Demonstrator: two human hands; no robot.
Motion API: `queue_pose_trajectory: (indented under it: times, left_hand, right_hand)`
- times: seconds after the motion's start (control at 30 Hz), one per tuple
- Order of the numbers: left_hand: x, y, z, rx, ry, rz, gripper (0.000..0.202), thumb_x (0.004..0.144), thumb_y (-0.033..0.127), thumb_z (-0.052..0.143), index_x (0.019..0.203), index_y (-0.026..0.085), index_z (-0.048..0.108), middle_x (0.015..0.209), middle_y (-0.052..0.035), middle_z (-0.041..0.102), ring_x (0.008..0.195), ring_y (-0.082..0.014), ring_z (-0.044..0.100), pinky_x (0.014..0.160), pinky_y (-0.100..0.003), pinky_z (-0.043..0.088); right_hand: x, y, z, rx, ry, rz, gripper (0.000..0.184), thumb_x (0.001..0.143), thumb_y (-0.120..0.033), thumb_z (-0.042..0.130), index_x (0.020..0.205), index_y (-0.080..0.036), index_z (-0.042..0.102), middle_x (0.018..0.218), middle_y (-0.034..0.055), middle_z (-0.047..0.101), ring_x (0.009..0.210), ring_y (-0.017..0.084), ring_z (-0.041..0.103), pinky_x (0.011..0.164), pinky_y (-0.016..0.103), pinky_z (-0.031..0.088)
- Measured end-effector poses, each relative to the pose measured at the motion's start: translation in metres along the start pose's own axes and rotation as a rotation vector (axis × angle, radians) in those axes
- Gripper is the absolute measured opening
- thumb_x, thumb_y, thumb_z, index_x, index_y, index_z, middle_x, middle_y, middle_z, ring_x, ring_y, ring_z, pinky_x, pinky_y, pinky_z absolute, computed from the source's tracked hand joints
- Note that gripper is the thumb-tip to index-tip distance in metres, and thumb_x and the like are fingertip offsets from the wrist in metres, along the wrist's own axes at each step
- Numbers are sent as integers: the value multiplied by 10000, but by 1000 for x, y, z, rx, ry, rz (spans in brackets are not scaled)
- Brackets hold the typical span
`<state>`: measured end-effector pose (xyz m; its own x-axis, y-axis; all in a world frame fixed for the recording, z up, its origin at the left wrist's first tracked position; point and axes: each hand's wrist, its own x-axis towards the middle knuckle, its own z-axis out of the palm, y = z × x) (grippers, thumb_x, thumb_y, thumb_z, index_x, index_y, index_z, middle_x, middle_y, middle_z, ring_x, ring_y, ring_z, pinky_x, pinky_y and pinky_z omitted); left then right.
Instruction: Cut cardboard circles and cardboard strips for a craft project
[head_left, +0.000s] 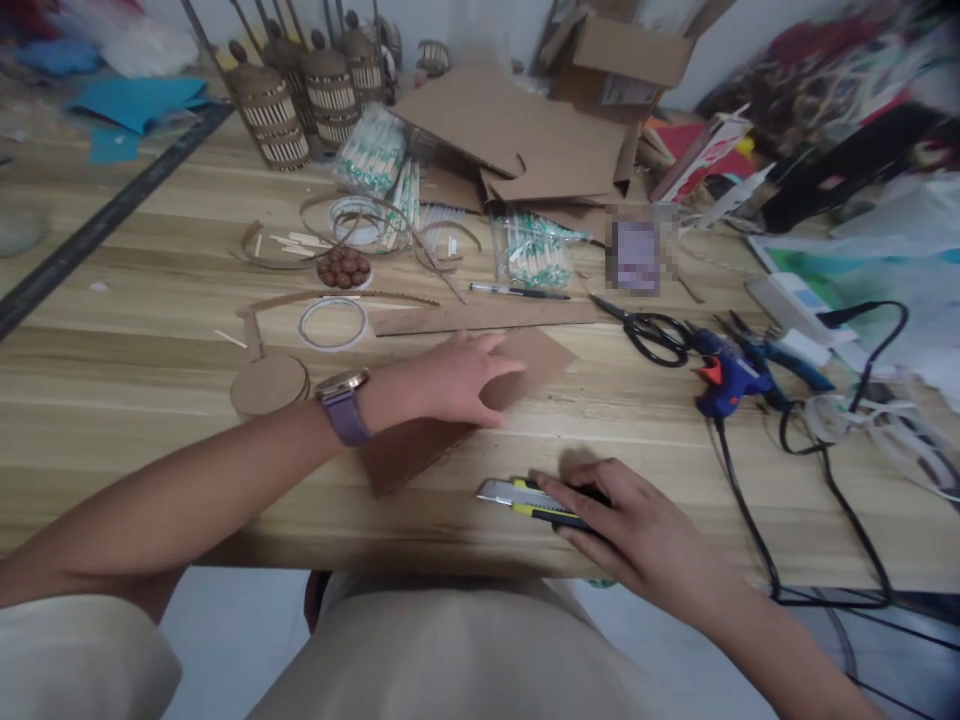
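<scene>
My left hand (469,380) is spread over a strip of brown cardboard (416,455) that lies slantwise on the wooden table; whether the fingers press on it I cannot tell. A watch with a purple strap sits on that wrist. In my right hand (607,510) is a yellow and black box cutter (536,500), its blade out and pointing left. The cutter is just above or on the tabletop, below the cardboard. Behind my left hand lies a long narrow cardboard strip (480,318). Round cardboard discs (268,385) are left of my forearm.
Black scissors (652,335), a blue glue gun (727,380) and pliers (795,365) with cables lie to the right. A tape roll (333,324), brown balls (343,268), a pen (517,291) and bagged sticks (536,250) sit behind. Woven lanterns (270,115) and cardboard sheets (525,125) stand at the back.
</scene>
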<state>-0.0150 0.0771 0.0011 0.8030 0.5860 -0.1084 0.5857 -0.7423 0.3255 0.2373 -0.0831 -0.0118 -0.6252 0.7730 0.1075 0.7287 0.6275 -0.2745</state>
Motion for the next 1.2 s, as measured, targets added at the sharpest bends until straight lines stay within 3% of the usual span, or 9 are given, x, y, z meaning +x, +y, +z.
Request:
queue_pose_trajectory:
  times: [0.17,0.3,0.37,0.47,0.6,0.73,0.87,1.07,1.2]
  left_hand:
    - [-2,-13,-17,-150,-79,3,694,863,509,726,1460,210,535,1552,-108,508,1385,-291,513,1102,-340,410]
    - [-6,-18,-25,-241,-121,-2,684,883,537,682,1455,190,540,1541,-94,529,1374,-290,524,1088,-320,410]
    - [-7,-21,-27,-311,-142,-32,702,880,567,662,1459,190,538,1549,-94,521,1367,-292,528,1084,-324,409]
    - [-8,-24,-27,-401,-141,-88,731,852,610,652,1438,182,561,1531,-98,542,1354,-307,536,1075,-344,417]
    - [-10,-22,-22,-424,-84,-102,740,819,603,673,1410,166,587,1509,-115,560,1347,-322,537,1079,-361,416]
    - [-12,-16,-21,-374,-41,-95,669,822,518,672,1382,159,613,1491,-122,574,1294,-312,571,1055,-369,425]
    - [-13,-7,-29,-269,7,-132,491,860,412,602,1269,158,699,1194,-101,754,952,-264,702,801,-326,484]
    - [-22,21,-47,362,137,-228,301,923,154,464,1011,132,751,728,-113,716,639,-246,650,582,-308,375]
    - [-21,27,-51,496,288,-236,359,922,29,397,1097,101,702,755,-125,708,684,-258,668,586,-313,410]
  right_hand:
    - [16,10,-8,49,-3,41,489,1037,-478,473,1441,-222,572,1161,129,709,1093,282,666,901,448,584]
    - [41,25,-14,176,131,321,426,1010,-447,526,1335,-207,662,1175,143,732,1077,305,688,918,481,575]
    - [57,31,-12,424,198,525,417,949,-436,621,1276,-186,689,1103,139,754,962,282,720,819,431,606]
    - [82,33,-7,1118,163,777,369,910,-398,692,1191,-159,702,1071,136,769,854,212,740,659,300,611]
    - [109,25,-3,1725,102,865,133,900,-272,745,863,-145,733,945,99,790,821,131,747,700,179,597]
    - [117,21,0,1800,144,869,110,834,-174,809,781,-140,719,775,54,771,695,112,729,605,152,587]
    - [113,26,3,1820,188,890,169,759,-180,874,809,-133,719,749,37,762,606,92,692,551,150,580]
    - [105,28,3,1832,242,845,336,637,-262,953,776,-155,667,625,-13,699,559,97,677,519,153,559]
    - [95,29,-2,1850,278,822,369,615,-269,962,786,-170,651,635,-36,679,596,105,698,571,165,578]
